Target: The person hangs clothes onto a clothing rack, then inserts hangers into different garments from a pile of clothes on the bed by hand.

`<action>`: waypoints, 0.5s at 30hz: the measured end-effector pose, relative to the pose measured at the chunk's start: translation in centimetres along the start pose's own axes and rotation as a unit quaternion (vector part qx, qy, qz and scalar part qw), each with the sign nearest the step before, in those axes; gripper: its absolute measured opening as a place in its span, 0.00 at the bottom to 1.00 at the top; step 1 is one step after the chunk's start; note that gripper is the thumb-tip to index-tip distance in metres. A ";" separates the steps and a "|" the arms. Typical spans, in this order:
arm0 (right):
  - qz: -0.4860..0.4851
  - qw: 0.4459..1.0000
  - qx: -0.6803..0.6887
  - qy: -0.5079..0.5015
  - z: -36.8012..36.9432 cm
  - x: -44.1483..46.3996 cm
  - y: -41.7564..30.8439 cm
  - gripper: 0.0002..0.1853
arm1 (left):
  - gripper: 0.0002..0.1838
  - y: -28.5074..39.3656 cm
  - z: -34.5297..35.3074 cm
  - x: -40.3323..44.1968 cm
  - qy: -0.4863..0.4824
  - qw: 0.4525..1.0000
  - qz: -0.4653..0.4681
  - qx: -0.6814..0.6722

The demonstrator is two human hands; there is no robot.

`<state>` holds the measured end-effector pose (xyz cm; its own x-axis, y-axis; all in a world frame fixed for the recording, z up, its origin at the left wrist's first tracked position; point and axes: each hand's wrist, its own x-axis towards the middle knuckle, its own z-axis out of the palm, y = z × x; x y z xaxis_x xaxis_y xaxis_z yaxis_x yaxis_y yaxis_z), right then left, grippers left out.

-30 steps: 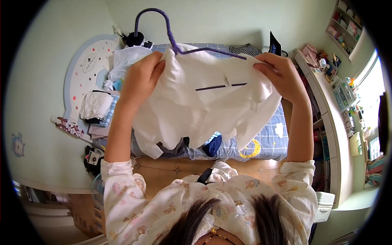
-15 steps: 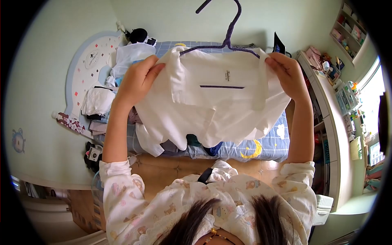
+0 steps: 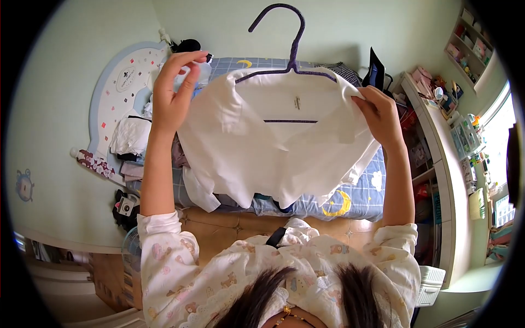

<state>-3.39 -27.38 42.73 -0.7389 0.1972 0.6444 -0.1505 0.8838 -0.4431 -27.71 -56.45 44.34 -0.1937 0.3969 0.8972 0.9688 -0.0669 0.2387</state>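
Observation:
A white collared shirt (image 3: 273, 158) hangs on a dark purple hanger (image 3: 293, 52) in front of me, its neck spread so the hanger's shoulders and lower bar show inside. My right hand (image 3: 380, 112) pinches the shirt near the collar on the right side. Beside the left shoulder of the shirt, my left hand (image 3: 176, 93) is raised with thumb and fingers apart, holding nothing. The hanger's hook points up and curves to the left. The shirt's lower part droops in folds over the near side of the bed.
Behind the shirt is a bed with a blue checked sheet (image 3: 358, 191) and a white-and-blue headboard (image 3: 109, 93). White folded clothes (image 3: 131, 136) lie by the headboard. A long desk (image 3: 437, 131) with small items runs along the right. A white box (image 3: 430, 285) stands at lower right.
My left hand has let go of the shirt's left collar side and risen away from it. The hanger has shifted left and its whole hook now shows. My right hand still holds the shirt, slightly lower.

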 end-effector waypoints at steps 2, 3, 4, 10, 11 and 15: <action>-0.007 1.000 -0.002 0.011 0.1 -0.2 -0.2 0.06 | 0.10 1.9 0.3 0.3 -0.026 0.998 -0.017 0.046; -0.002 1.000 -0.001 0.014 0.1 -0.3 -0.4 0.06 | 0.10 3.0 0.8 0.3 -0.058 0.996 -0.035 0.063; 0.003 1.000 0.000 0.016 0.1 -0.4 -0.5 0.06 | 0.10 3.5 1.2 0.2 -0.090 0.991 -0.053 0.081; 0.019 0.999 -0.007 0.028 0.5 -1.1 0.2 0.06 | 0.07 3.6 2.4 0.7 -0.117 0.979 -0.169 -0.008; 0.012 0.999 -0.016 0.028 0.6 -1.2 0.1 0.07 | 0.07 3.3 2.4 0.9 -0.121 0.980 -0.156 -0.008; -0.017 0.996 -0.086 0.028 1.4 -1.8 0.4 0.06 | 0.08 2.2 1.6 1.8 -0.048 0.980 -0.160 -0.112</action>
<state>-3.08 -27.99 40.50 -0.6964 0.1851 0.6934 -0.0572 0.9488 -0.3107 -25.63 -54.42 45.87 -0.4554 0.5138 0.7270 0.8005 -0.1211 0.5870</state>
